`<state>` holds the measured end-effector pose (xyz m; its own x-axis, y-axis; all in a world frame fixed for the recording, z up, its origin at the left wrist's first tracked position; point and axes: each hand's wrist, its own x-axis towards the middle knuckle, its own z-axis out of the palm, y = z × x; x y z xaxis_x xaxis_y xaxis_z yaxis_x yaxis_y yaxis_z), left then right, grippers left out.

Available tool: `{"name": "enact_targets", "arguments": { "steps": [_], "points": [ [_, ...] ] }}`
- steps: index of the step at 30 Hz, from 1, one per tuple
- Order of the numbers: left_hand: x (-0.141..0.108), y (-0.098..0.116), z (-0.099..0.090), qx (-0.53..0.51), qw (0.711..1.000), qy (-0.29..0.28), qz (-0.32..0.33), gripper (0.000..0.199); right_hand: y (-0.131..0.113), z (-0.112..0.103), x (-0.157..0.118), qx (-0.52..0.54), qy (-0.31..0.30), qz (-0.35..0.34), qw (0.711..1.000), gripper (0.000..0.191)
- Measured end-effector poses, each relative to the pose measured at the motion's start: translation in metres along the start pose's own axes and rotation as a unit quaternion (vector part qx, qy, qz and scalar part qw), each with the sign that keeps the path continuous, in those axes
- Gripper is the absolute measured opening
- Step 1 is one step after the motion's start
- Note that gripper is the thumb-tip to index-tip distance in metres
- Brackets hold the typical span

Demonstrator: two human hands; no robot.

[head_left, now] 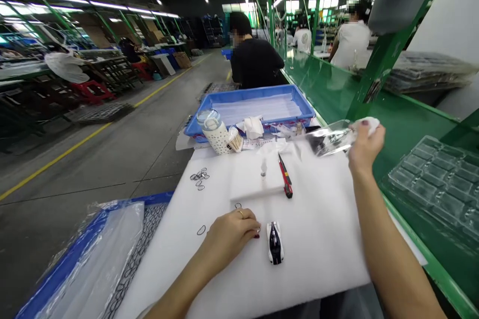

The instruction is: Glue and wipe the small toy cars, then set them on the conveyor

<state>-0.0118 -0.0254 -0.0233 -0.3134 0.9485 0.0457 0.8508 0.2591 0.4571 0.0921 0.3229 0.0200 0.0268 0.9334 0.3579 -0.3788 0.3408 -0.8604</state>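
My left hand rests on the white foam-covered table, fingers curled together; what they hold, if anything, is too small to name. Just right of it lies a small white and black toy car. Raised at the right, my right hand grips a white cloth, beside a clear plastic tray with shiny contents, blurred. A red and black cutter lies beyond the car. Several thin black rings are scattered at the left of the table.
At the table's back stand a dotted cup, cotton swabs, crumpled tissue and a blue bin. Another blue bin with black rings sits lower left. A clear tray lies right. A person in black sits ahead.
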Motion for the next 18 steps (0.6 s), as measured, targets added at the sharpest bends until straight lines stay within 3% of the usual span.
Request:
{"name": "enact_targets", "arguments": {
  "steps": [2, 5, 7, 9, 12, 14, 16, 18],
  "points": [
    [0.001, 0.0, -0.011, -0.057, 0.997, 0.046, 0.002, 0.022, -0.008, 0.015, -0.016, -0.072, -0.073, -0.096, 0.99, 0.023],
    [-0.011, 0.008, -0.041, -0.158, 0.971, 0.179, -0.029, 0.016, -0.016, 0.042, -0.032, -0.122, -0.208, -0.176, 0.954, 0.024],
    [-0.028, 0.021, -0.057, -0.246, 0.935, 0.248, -0.061, 0.016, -0.024, 0.059, -0.035, -0.118, -0.262, -0.177, 0.941, 0.022],
    [-0.043, 0.036, -0.056, -0.389, 0.872, 0.282, -0.093, 0.027, -0.035, 0.072, -0.033, -0.122, -0.286, -0.17, 0.935, 0.018],
    [-0.051, 0.06, -0.023, -0.613, 0.716, 0.308, -0.129, 0.04, -0.059, 0.075, -0.035, -0.097, -0.268, -0.133, 0.949, 0.022],
    [-0.046, 0.071, 0.012, -0.72, 0.627, 0.27, -0.127, 0.035, -0.075, 0.062, -0.052, 0.006, -0.256, -0.066, 0.964, 0.025],
    [-0.039, 0.076, 0.044, -0.795, 0.548, 0.22, -0.139, 0.032, -0.088, 0.038, -0.086, 0.08, -0.317, 0.001, 0.945, 0.031],
    [-0.034, 0.076, 0.064, -0.831, 0.498, 0.204, -0.141, 0.03, -0.095, 0.007, -0.128, 0.008, -0.429, 0.016, 0.903, 0.026]
  ]
}}
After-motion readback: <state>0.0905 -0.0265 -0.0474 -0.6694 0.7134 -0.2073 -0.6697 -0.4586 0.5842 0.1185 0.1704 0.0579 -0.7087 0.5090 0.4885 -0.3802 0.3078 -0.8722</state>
